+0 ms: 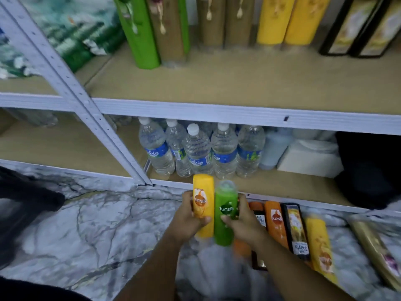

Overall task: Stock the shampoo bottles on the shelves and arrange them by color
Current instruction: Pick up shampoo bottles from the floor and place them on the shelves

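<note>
My left hand (188, 220) grips a yellow Sunsilk bottle (203, 205) upright above the marble floor. Right beside it, my right hand (243, 222) grips a green Sunsilk bottle (225, 213); the two bottles touch side by side. On the floor to the right lie more bottles: an orange one (276, 222), a black one (296, 229), a yellow one (319, 242) and a gold one (373, 246). On the upper shelf (217, 83) stand a green bottle (138, 33), brown bottles (211, 22), yellow bottles (288, 20) and black bottles (358, 29).
Several water bottles (199, 148) stand on the lower shelf (86, 148), with white and blue packs (308, 157) and a dark bag (368, 170) to their right. A white slanted shelf post (71, 83) crosses the left. Green packets (71, 33) fill the upper left shelf.
</note>
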### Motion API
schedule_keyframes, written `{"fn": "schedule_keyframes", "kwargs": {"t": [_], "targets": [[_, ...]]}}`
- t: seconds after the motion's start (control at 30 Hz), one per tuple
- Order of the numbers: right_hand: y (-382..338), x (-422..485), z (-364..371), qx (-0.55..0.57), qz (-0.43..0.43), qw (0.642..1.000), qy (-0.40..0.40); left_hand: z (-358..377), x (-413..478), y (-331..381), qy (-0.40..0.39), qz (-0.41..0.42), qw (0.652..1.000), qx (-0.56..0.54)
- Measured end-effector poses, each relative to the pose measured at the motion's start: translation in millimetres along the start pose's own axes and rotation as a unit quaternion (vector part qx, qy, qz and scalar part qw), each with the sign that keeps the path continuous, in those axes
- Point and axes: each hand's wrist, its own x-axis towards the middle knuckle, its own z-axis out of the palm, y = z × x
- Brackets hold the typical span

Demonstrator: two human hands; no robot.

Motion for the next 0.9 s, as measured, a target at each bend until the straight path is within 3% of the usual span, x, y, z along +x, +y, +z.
{"fn": "schedule_keyframes", "kwargs": {"t": [0.2, 0.5, 0.67, 0.9], "targets": [[-88.3, -44.9, -19.8, 0.076, -0.166, 0.981, 0.071, -26.2, -31.3, 95.1, 0.040, 0.115, 0.992, -0.042], [-239.4, -100.8, -66.6, 0.091, -0.390, 0.900, 0.172, -70.5, -68.9, 252.5, 0.109, 0.300, 0.946, -0.059], [-308.5, -93.9, -96.3, 0.041, -0.433, 0.881, 0.185, -89.8, -62.2, 322.0, 0.119, 0.358, 0.926, -0.025], [-343.3, -42.6, -102.1, 0.018, -0.423, 0.892, 0.161, -103.7, -9.3, 337.7, 0.148, 0.338, 0.929, -0.002]]}}
